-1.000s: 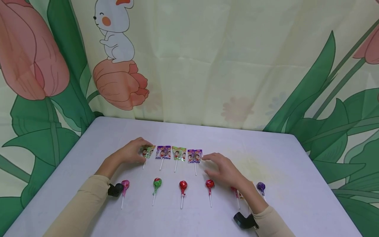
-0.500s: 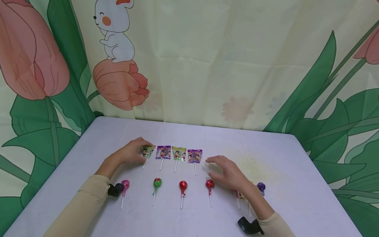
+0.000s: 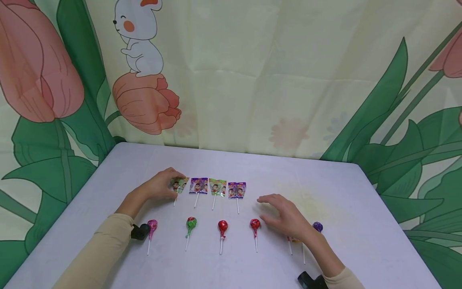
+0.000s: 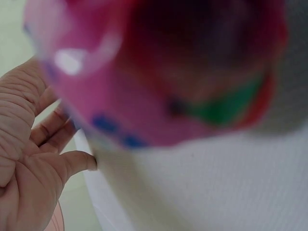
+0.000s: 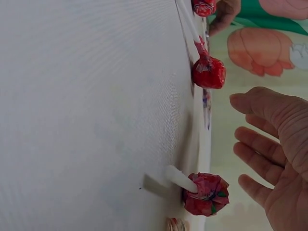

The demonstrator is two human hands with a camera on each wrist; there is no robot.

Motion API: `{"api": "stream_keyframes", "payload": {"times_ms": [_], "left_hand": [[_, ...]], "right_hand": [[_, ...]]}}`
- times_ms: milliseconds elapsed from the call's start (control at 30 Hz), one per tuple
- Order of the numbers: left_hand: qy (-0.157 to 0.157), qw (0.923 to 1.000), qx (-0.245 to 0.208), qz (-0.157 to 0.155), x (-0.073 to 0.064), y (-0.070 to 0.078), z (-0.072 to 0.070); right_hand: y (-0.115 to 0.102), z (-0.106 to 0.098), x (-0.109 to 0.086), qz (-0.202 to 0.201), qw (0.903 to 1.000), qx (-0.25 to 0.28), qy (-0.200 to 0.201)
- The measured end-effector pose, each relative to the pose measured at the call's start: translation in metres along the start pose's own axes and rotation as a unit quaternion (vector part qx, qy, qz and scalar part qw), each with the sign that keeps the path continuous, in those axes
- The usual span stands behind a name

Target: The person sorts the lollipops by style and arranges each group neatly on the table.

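My left hand [image 3: 159, 186] holds the leftmost flat-wrapped green lollipop [image 3: 179, 185], fingers at its top edge and thumb by its stick. It ends a row of flat packets: a purple lollipop [image 3: 198, 186], another green lollipop [image 3: 218, 187] and another purple lollipop [image 3: 236, 190]. My right hand [image 3: 285, 214] hovers to the right of this row, fingers spread and holding nothing, as the right wrist view also shows. Nearer me lie round lollipops: a pink one [image 3: 152, 225] by my left wrist, a green one [image 3: 191, 222] and a red one [image 3: 222, 226].
Another red lollipop [image 3: 255, 224] lies left of my right forearm, which partly hides more lollipops, including a purple round one [image 3: 317, 226]. A white cloth covers the table [image 3: 144, 273]. Behind its far edge hangs a curtain [image 3: 234, 100] printed with flowers and a rabbit.
My right hand has drawn away from the rightmost purple packet, moving right and toward me. My left hand stays at the green packet, and the lollipops lie where they were.
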State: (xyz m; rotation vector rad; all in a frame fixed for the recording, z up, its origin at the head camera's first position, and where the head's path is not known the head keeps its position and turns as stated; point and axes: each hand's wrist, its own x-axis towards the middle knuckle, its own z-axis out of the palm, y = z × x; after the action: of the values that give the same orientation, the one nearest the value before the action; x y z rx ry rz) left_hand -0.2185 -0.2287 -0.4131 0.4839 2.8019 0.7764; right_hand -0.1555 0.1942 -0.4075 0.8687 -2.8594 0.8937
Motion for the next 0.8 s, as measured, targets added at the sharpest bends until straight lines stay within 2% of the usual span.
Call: {"api": "stream_keyframes", "payload": {"times_ms": [200, 633, 800], "left_hand": [[-0.002, 1.0000, 0.000, -0.001, -0.001, 0.001, 0.000], [-0.003, 1.0000, -0.003, -0.005, -0.001, 0.002, -0.002], [-0.004, 1.0000, -0.003, -0.008, 0.000, 0.001, -0.001]], "right_hand": [[0.004, -0.001, -0.005, -0.018, 0.9997, -0.005, 0.016], [0.007, -0.009, -0.020, 0.011, 0.9998, -0.010, 0.013], [0.013, -0.012, -0.028, -0.002, 0.9994, -0.019, 0.029]]}}
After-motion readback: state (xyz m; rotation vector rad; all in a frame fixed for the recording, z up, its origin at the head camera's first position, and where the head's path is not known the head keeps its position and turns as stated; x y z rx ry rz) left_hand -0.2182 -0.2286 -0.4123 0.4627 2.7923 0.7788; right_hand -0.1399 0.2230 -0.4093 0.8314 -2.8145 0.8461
